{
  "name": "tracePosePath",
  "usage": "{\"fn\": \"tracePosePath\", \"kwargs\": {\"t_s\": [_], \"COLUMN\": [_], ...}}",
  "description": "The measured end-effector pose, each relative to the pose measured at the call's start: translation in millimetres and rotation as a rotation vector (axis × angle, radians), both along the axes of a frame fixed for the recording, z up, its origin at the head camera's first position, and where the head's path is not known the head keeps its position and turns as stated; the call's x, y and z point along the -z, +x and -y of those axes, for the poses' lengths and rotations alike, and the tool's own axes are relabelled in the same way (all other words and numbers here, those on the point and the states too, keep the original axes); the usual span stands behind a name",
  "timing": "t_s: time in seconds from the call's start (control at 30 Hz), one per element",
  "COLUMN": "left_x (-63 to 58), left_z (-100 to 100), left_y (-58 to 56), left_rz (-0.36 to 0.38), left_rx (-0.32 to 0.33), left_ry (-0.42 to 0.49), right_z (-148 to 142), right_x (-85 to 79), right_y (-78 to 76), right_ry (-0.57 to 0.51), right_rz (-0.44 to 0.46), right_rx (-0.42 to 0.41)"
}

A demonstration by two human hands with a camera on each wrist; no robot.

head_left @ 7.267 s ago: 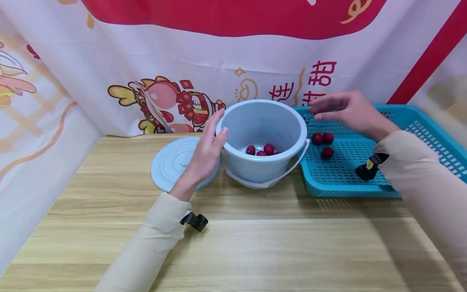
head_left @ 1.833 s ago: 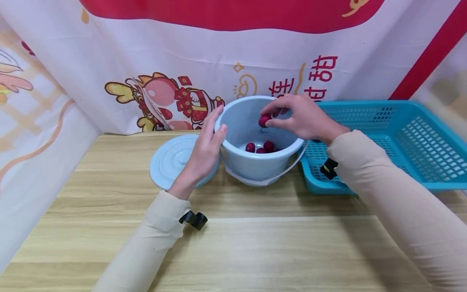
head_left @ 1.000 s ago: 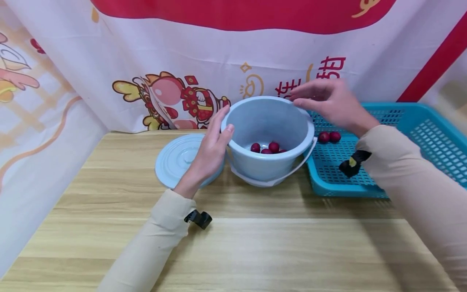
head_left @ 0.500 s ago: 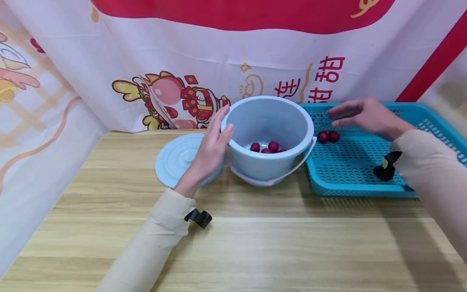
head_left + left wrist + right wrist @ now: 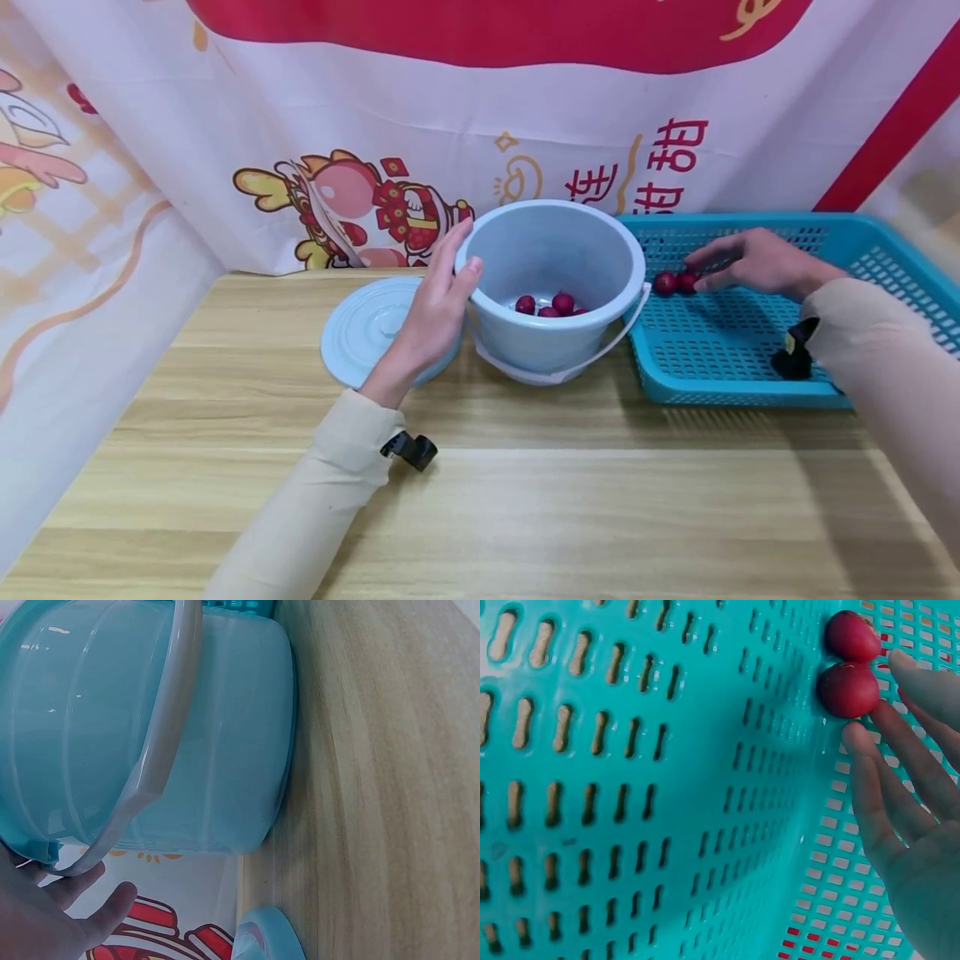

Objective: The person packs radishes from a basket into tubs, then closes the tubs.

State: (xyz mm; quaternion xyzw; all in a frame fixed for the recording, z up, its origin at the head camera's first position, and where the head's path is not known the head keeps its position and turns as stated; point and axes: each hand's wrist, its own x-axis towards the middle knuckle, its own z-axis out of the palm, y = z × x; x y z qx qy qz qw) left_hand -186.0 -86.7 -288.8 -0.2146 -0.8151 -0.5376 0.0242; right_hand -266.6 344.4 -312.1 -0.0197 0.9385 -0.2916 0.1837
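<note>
My left hand (image 5: 435, 304) rests against the left side of a light-blue bucket (image 5: 540, 346), its fingers extended along the rim. In the left wrist view, the white handle (image 5: 161, 735) hangs across the bucket wall. Several small round dark-red fruits (image 5: 562, 302) lie on the bucket's bottom. My right hand (image 5: 765, 262) reaches down into a teal plastic basket (image 5: 720, 387). Its fingertips are at the right one of two touching dark-red fruits (image 5: 847, 690). The thumb and fingers stand apart around that fruit; a firm grip does not show.
A round light-blue lid (image 5: 367, 321) lies on the wooden table (image 5: 525, 517), left of the bucket and partly behind my left hand. The basket stands close against the bucket's right side. A printed cloth (image 5: 360, 100) hangs along the back.
My right hand held a dark-red fruit over the bucket, then moved right and down into the basket. The basket shows two fruits now, three at first. My left hand stayed on the bucket.
</note>
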Motion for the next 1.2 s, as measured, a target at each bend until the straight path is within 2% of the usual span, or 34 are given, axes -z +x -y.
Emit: {"fn": "tracePosePath", "kwargs": {"t_s": [0.1,0.27,0.37,0.67,0.9,1.2], "left_x": [6.6,26.9,32.2,33.4,29.8,31.8], "left_z": [0,3,5,5,5,4], "left_y": [-5.9,-22.1,-25.8,-27.0,-28.1,-27.5], "left_rz": [-0.004,-0.025,-0.042,-0.055,-0.023,-0.038], "left_rx": [0.000,-0.001,-0.002,0.000,-0.010,-0.008], "left_ry": [0.005,0.017,0.021,0.024,0.015,0.018], "right_z": [-1,-1,-1,0,4,7], "right_x": [2.4,5.8,7.1,11.8,10.8,11.0], "right_y": [-0.8,-1.4,-1.4,-2.4,-4.7,-2.1], "right_ry": [0.005,0.059,0.081,0.107,0.113,0.127], "right_rz": [-0.007,-0.014,-0.012,-0.022,-0.040,-0.065], "right_rx": [0.001,-0.019,-0.035,-0.074,-0.130,-0.124]}}
